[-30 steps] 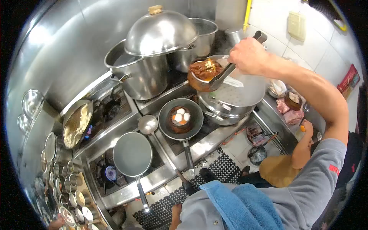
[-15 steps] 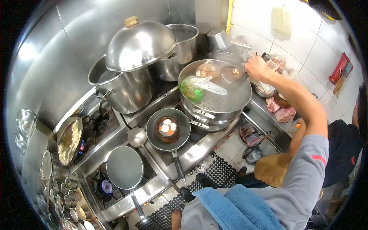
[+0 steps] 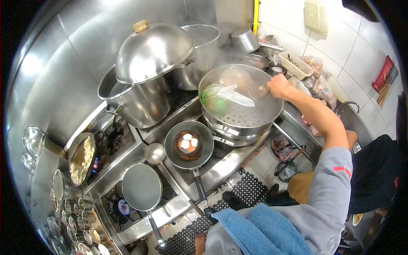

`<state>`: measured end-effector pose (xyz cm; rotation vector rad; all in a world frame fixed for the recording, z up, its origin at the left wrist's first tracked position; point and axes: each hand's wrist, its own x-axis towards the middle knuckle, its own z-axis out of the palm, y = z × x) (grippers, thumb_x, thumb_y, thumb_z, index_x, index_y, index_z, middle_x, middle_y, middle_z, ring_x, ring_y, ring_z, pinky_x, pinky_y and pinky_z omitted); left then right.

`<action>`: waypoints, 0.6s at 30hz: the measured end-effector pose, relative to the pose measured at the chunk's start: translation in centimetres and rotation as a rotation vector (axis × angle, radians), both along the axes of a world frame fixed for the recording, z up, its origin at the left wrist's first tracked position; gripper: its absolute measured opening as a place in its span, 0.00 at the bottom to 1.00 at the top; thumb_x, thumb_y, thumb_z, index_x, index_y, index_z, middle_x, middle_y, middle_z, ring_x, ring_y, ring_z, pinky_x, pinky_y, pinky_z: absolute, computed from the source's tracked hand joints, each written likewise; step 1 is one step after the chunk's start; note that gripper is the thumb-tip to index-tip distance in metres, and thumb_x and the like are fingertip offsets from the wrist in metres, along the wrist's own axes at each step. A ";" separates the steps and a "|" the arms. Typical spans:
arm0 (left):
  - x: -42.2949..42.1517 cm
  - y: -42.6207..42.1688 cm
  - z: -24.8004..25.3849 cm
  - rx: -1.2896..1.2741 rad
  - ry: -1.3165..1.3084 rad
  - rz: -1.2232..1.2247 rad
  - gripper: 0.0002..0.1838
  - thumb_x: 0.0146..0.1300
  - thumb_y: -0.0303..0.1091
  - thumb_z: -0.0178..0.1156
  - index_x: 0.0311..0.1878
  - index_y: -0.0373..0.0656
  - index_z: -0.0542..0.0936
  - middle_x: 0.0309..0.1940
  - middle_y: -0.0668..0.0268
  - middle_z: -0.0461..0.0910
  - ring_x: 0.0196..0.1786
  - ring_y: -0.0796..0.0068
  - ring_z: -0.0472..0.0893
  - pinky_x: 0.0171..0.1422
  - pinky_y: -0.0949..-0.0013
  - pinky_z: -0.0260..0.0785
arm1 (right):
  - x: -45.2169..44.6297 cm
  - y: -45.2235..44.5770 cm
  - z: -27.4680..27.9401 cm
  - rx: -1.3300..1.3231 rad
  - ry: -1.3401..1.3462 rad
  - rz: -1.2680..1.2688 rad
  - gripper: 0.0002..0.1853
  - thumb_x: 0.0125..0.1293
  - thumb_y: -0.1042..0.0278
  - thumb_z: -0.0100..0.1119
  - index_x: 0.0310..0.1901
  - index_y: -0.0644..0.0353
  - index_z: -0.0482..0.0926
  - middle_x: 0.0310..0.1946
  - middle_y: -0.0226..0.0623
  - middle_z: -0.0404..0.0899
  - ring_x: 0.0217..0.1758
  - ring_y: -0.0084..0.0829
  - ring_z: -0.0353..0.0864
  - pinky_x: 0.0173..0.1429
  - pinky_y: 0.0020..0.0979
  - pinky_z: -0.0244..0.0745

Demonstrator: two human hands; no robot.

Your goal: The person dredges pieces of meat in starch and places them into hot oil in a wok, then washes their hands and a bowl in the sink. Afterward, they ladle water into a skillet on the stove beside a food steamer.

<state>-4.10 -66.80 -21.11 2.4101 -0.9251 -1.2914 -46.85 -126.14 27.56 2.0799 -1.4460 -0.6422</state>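
My right hand is closed at the right rim of the large steamer; what its fingers hold is hidden. Left of it, a small bowl of food shows faintly through steam inside the steamer. Beside that bowl lie a knotted clear bag with something green and a pale rounded item blurred by steam. Low in the frame, a bit of skin that appears to be my left hand hangs by the blue towel; its fingers cannot be made out.
A black pan holds a brown bowl with white and orange pieces. Nearby are a grey pan, a ladle, a wok of frying food over flame, and a domed lid on tall pots. Another person stands at the right.
The brown bowl of food, held up with a dark gripping tool a second ago, has gone down into the steamer. My right hand has lowered to the steamer's rim. The camera view has shifted.
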 end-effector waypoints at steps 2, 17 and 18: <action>-0.2 0.1 0.0 0.009 0.006 0.013 0.20 0.59 0.47 0.49 0.36 0.41 0.83 0.32 0.49 0.81 0.38 0.49 0.81 0.45 0.56 0.71 | -0.3 -0.1 0.1 -0.006 -0.003 0.021 0.08 0.48 0.63 0.63 0.32 0.51 0.84 0.32 0.34 0.84 0.38 0.34 0.85 0.38 0.34 0.76; -0.4 0.6 -0.7 -0.004 0.020 0.121 0.15 0.56 0.43 0.56 0.38 0.44 0.84 0.32 0.53 0.83 0.39 0.57 0.83 0.43 0.61 0.72 | 5.7 -0.6 2.9 -0.154 -0.438 0.044 0.15 0.48 0.56 0.65 0.36 0.54 0.83 0.30 0.41 0.82 0.38 0.42 0.83 0.45 0.41 0.78; -0.3 1.1 -1.1 -0.080 -0.041 0.023 0.15 0.56 0.42 0.56 0.38 0.44 0.85 0.32 0.53 0.83 0.38 0.57 0.83 0.42 0.62 0.72 | 6.7 -1.3 2.3 -0.165 -0.469 0.040 0.14 0.48 0.57 0.65 0.36 0.54 0.83 0.31 0.41 0.82 0.39 0.43 0.83 0.45 0.41 0.78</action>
